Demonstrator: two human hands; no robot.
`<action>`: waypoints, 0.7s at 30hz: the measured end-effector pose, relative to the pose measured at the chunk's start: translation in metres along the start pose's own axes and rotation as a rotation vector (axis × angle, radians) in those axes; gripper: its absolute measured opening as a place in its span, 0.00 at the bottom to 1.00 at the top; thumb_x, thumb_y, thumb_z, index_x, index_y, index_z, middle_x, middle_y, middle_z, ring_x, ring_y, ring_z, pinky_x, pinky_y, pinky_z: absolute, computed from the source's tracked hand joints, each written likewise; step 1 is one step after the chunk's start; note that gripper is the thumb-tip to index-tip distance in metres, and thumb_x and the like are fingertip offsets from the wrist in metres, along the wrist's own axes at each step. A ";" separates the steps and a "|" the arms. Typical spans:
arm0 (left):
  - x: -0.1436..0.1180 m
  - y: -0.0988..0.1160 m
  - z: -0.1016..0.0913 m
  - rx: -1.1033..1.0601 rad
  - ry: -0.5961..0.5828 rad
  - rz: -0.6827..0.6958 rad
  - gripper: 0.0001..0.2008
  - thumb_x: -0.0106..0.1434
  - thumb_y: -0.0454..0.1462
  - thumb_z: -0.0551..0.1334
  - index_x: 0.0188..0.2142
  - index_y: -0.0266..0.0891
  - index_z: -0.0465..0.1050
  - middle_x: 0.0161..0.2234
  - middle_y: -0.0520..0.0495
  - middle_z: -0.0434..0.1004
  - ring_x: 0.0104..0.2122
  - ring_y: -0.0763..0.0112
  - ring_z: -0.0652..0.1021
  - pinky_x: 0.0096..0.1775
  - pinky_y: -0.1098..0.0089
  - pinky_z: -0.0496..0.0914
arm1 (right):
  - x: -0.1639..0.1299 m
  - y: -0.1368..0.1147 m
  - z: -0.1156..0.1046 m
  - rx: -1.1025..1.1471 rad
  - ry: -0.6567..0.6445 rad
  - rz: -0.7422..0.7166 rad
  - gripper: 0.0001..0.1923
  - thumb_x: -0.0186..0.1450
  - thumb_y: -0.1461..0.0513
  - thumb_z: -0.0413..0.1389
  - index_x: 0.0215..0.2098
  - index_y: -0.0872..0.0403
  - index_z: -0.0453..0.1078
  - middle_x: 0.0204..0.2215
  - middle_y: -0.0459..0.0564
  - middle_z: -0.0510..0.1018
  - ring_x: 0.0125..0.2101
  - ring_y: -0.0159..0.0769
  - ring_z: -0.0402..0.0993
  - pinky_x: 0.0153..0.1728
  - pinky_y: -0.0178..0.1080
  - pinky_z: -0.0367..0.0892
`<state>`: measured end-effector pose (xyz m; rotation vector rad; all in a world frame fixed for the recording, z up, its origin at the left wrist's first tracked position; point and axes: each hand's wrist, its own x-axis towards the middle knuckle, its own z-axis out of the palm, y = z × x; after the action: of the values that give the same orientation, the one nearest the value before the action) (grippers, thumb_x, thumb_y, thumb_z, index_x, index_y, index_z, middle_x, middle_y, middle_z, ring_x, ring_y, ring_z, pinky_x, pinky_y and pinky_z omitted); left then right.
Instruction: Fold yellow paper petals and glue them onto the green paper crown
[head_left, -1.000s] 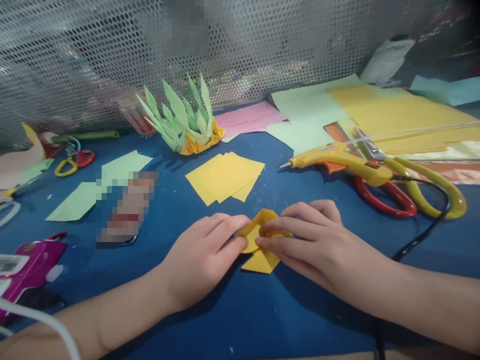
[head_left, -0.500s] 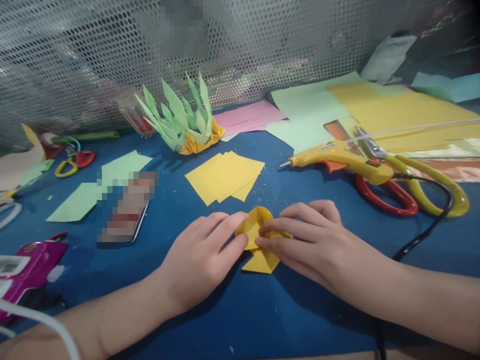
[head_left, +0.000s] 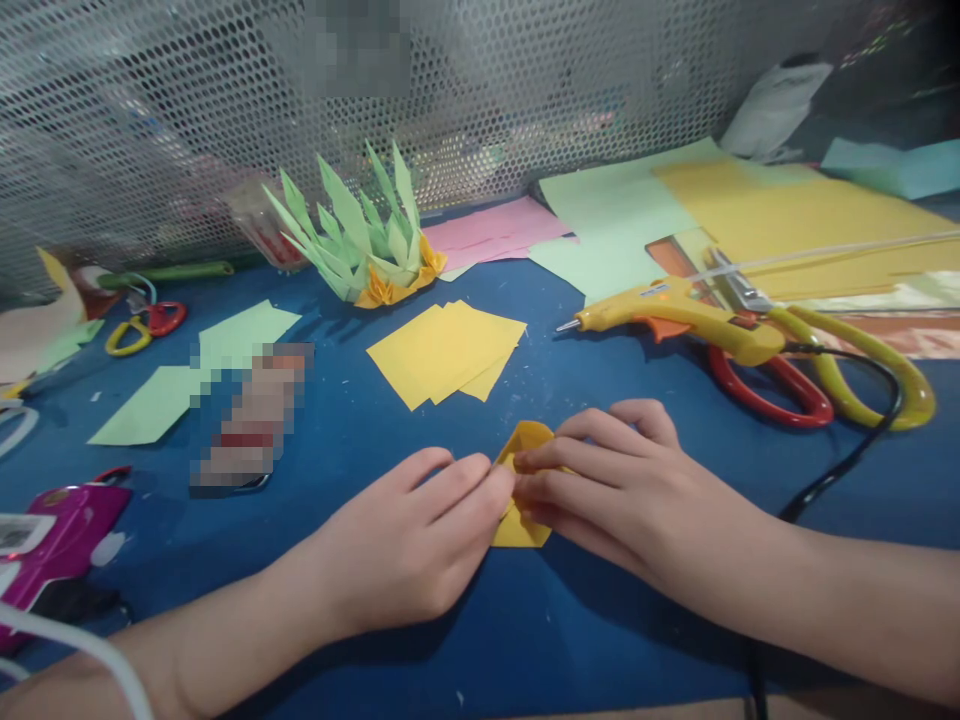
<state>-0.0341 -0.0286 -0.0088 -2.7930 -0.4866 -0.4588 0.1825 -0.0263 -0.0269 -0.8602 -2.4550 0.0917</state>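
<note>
A small piece of folded yellow paper (head_left: 523, 530) lies on the blue table between my two hands, partly hidden by the fingers. My left hand (head_left: 427, 530) pinches its left side, thumb and forefinger pressed together. From the other side, the fingers of my right hand (head_left: 622, 485) are bent over the paper and press on its right part. Just beyond sit a few yellow paper squares (head_left: 442, 350), overlapping. Farther back stands a folded-paper piece with pointed green leaves (head_left: 349, 230) and an orange-yellow base.
To the right, a yellow glue gun (head_left: 675, 312) rests across large scissors (head_left: 862, 375), its black cord running toward my right arm. Green paper pieces (head_left: 150, 405) and a phone (head_left: 251, 420) lie left, near a purple object (head_left: 67, 540). Pink sheets (head_left: 499, 228) lie before the mesh panel (head_left: 480, 100).
My left hand's fingers have moved right and closed together over the paper's left side. The paper's upper flaps are now folded inward more. My right hand has barely moved.
</note>
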 end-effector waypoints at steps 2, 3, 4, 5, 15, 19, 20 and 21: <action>0.000 0.000 0.001 -0.002 -0.003 0.004 0.15 0.66 0.26 0.47 0.41 0.26 0.72 0.41 0.41 0.78 0.41 0.62 0.73 0.42 0.63 0.67 | -0.001 -0.001 0.000 -0.004 -0.010 0.000 0.13 0.70 0.62 0.47 0.32 0.53 0.71 0.34 0.45 0.78 0.36 0.35 0.67 0.37 0.41 0.52; 0.000 0.001 0.001 0.000 -0.003 0.003 0.15 0.66 0.26 0.47 0.41 0.26 0.72 0.41 0.42 0.78 0.41 0.62 0.73 0.42 0.63 0.67 | -0.002 -0.001 0.000 -0.011 -0.017 -0.001 0.13 0.70 0.62 0.47 0.33 0.53 0.71 0.34 0.45 0.78 0.36 0.36 0.66 0.37 0.41 0.52; 0.001 0.001 0.001 0.000 0.001 -0.002 0.14 0.66 0.26 0.47 0.41 0.25 0.72 0.40 0.42 0.78 0.41 0.63 0.73 0.42 0.64 0.66 | -0.003 -0.001 0.000 -0.020 -0.023 -0.006 0.12 0.70 0.62 0.47 0.34 0.53 0.71 0.34 0.46 0.78 0.37 0.36 0.66 0.37 0.42 0.52; 0.001 0.002 0.001 0.002 0.004 -0.007 0.14 0.66 0.26 0.47 0.42 0.25 0.71 0.40 0.43 0.77 0.41 0.63 0.73 0.41 0.64 0.66 | -0.004 -0.002 0.001 -0.033 -0.031 -0.012 0.11 0.70 0.62 0.48 0.34 0.53 0.71 0.35 0.46 0.78 0.37 0.37 0.66 0.37 0.42 0.52; 0.000 0.003 0.005 0.063 0.012 -0.053 0.10 0.66 0.28 0.50 0.39 0.31 0.70 0.41 0.43 0.73 0.42 0.63 0.72 0.41 0.65 0.67 | -0.007 -0.002 0.003 -0.074 -0.072 -0.030 0.07 0.68 0.65 0.50 0.38 0.53 0.70 0.35 0.48 0.74 0.38 0.38 0.63 0.38 0.42 0.52; -0.003 -0.003 0.011 -0.253 0.066 -0.319 0.08 0.66 0.28 0.50 0.40 0.35 0.66 0.41 0.44 0.70 0.40 0.70 0.72 0.42 0.71 0.70 | -0.007 -0.002 0.002 -0.139 -0.115 -0.064 0.13 0.66 0.67 0.50 0.48 0.52 0.67 0.35 0.48 0.72 0.35 0.38 0.59 0.36 0.42 0.51; -0.004 -0.004 0.011 -0.337 0.061 -0.370 0.09 0.65 0.27 0.51 0.41 0.36 0.65 0.41 0.44 0.69 0.41 0.71 0.72 0.43 0.72 0.70 | -0.007 -0.002 0.003 -0.158 -0.128 -0.068 0.15 0.65 0.68 0.51 0.50 0.51 0.66 0.34 0.48 0.72 0.35 0.39 0.58 0.36 0.42 0.50; -0.004 -0.005 0.012 -0.404 0.053 -0.408 0.10 0.64 0.26 0.51 0.42 0.36 0.64 0.41 0.45 0.69 0.42 0.71 0.72 0.45 0.72 0.70 | -0.007 -0.002 0.003 -0.171 -0.143 -0.069 0.17 0.64 0.68 0.51 0.50 0.50 0.66 0.34 0.48 0.71 0.34 0.39 0.57 0.36 0.42 0.50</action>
<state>-0.0367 -0.0217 -0.0198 -3.0455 -1.0671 -0.7922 0.1841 -0.0318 -0.0317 -0.8661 -2.6537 -0.0857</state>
